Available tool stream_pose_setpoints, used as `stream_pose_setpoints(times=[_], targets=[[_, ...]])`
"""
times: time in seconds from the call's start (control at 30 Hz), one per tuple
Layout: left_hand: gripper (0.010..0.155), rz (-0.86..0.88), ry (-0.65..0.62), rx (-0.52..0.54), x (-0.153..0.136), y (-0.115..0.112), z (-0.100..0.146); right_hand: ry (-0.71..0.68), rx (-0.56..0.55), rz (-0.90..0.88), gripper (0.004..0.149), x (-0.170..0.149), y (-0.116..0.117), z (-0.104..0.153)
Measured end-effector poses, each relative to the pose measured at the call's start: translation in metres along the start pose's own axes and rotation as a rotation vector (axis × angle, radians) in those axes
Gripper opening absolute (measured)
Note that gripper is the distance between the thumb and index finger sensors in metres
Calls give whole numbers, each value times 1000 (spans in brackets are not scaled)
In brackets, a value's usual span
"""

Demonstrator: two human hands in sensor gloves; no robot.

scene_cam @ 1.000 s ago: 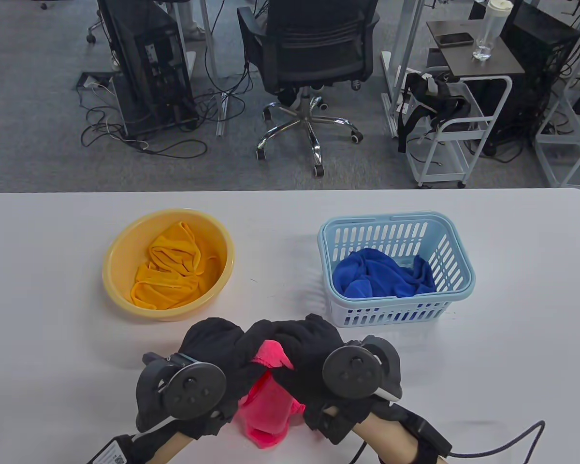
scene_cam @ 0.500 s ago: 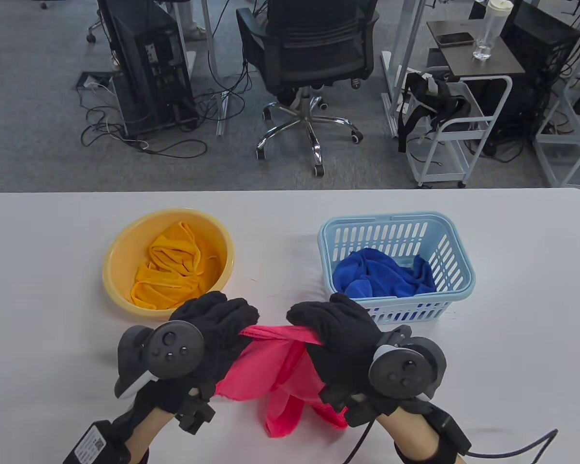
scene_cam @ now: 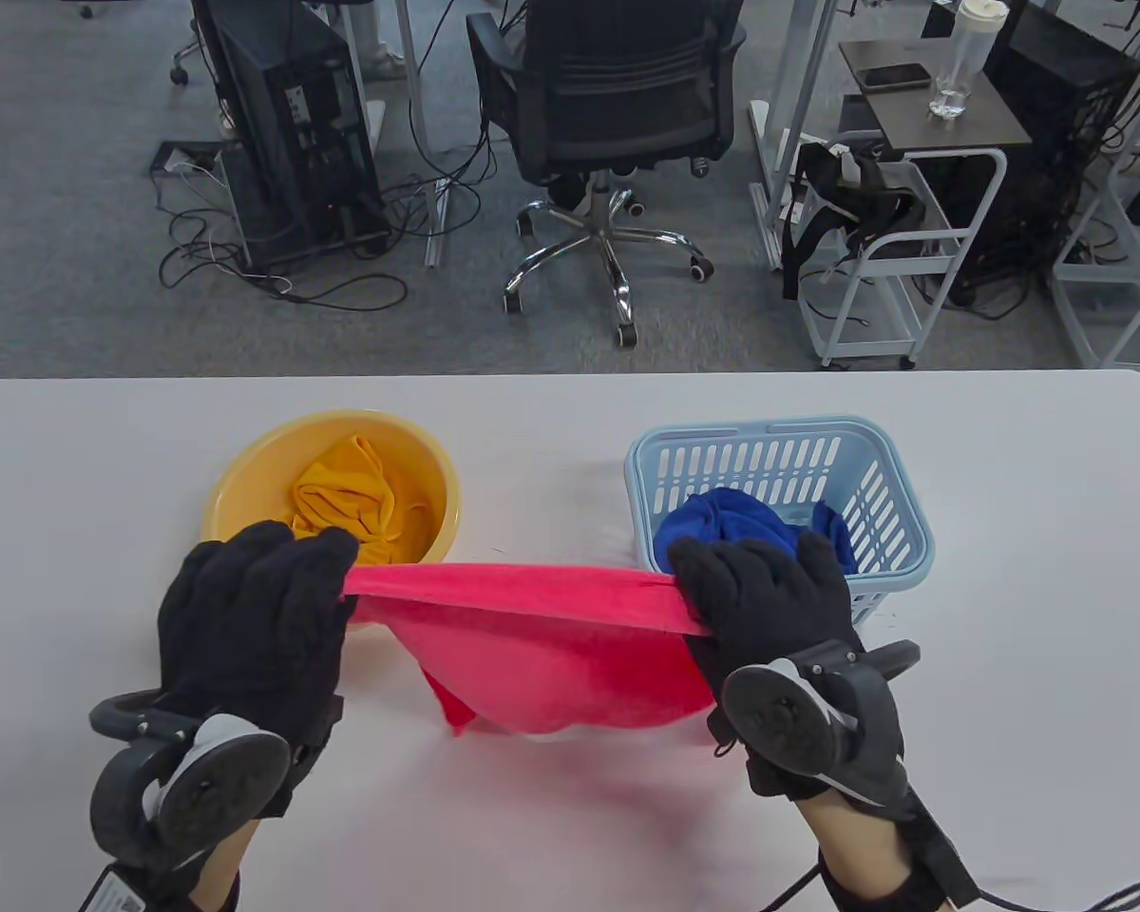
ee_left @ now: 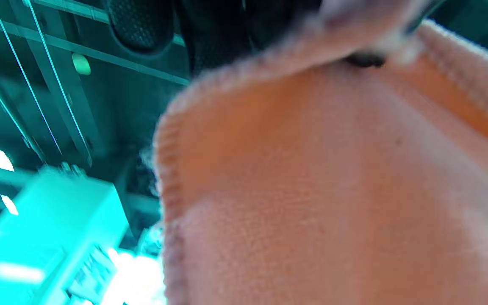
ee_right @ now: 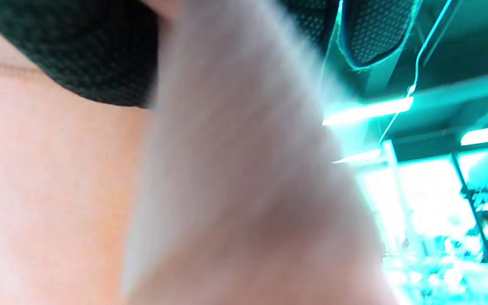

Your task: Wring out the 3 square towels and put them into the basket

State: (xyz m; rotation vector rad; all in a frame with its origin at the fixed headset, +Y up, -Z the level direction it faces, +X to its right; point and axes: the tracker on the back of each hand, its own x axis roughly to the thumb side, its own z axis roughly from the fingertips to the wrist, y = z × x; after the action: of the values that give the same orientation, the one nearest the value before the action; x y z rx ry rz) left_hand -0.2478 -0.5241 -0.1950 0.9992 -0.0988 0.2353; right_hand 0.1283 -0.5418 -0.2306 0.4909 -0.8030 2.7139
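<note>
I work at a white table (scene_cam: 1007, 570) whose far edge gives onto grey carpet. Beyond it stand a black office chair (scene_cam: 617, 104) on a chrome star base, a black computer tower (scene_cam: 290, 133) with loose cables on the floor, and a white cart (scene_cam: 898, 247) with a dark top holding a phone and a glass.

My left hand (scene_cam: 256, 608) is raised in front of the yellow basin (scene_cam: 237, 484), fingers curled over one end of the pink towel (scene_cam: 551, 646). My right hand (scene_cam: 769, 598) is raised in front of the near left corner of the blue basket (scene_cam: 898, 494), fingers curled over the other end. Both hands are knuckles up, well apart, each with a tracker toward the wrist.

The pink towel is stretched between my 2 hands, its top edge pulled into a straight band above the table. The rest hangs below in a broad sag with a loose point low on the left. In both wrist views the cloth fills most of the frame, blurred, with a stitched hem visible in the left wrist view.

1 orange towel (scene_cam: 356, 499) lies crumpled in the basin. 1 blue towel (scene_cam: 722, 518) lies bunched in the basket, partly hidden behind my right hand.
</note>
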Motion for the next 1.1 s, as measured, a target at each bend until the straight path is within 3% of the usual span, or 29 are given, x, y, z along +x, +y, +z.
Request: stream_pose_setpoints(times=[0.1, 0.13, 0.17, 0.23, 0.4, 0.57, 0.63, 0.77, 0.87, 0.9, 0.97, 1.0, 1.07, 1.1], targets=[[43, -16, 18, 70, -17, 4, -5, -113, -79, -441, 42, -20, -7, 0], [43, 8, 29, 66, -21, 3, -6, -135, -80, -496, 42, -22, -7, -1], [43, 63, 35, 50, -26, 1, -8, -178, -15, -669, 42, -29, -4, -5], [44, 159, 50, 12, -30, -3, -9, -188, 85, -806, 43, -36, 3, -8], [45, 275, 48, -85, -37, -12, -13, -252, 222, -960, 47, -44, 19, -15], [44, 221, -3, -113, -34, -16, -13, -235, 207, -1123, 49, -47, 30, -17], [44, 225, -1, -113, -33, -17, -12, -251, 249, -1166, 49, -47, 36, -18], [44, 211, 15, -99, -34, -16, -12, -302, 366, -852, 55, -38, 32, -16], [44, 209, 33, -84, -37, -15, -13, -328, 480, -480, 56, -17, 24, -11], [44, 208, 35, -83, -37, -14, -13, -291, 470, -340, 51, -10, 21, -8], [44, 198, 42, -79, -38, -13, -13, -258, 305, -87, 40, 2, 13, -3], [44, 193, 49, -70, -39, -13, -13, -258, 245, -48, 37, 4, 11, -3], [44, 176, 74, -62, -45, -7, -15, -264, 170, -120, 40, 2, 3, -1], [44, 176, 91, -63, -49, -4, -17, -284, 157, -239, 44, -3, -1, -1]])
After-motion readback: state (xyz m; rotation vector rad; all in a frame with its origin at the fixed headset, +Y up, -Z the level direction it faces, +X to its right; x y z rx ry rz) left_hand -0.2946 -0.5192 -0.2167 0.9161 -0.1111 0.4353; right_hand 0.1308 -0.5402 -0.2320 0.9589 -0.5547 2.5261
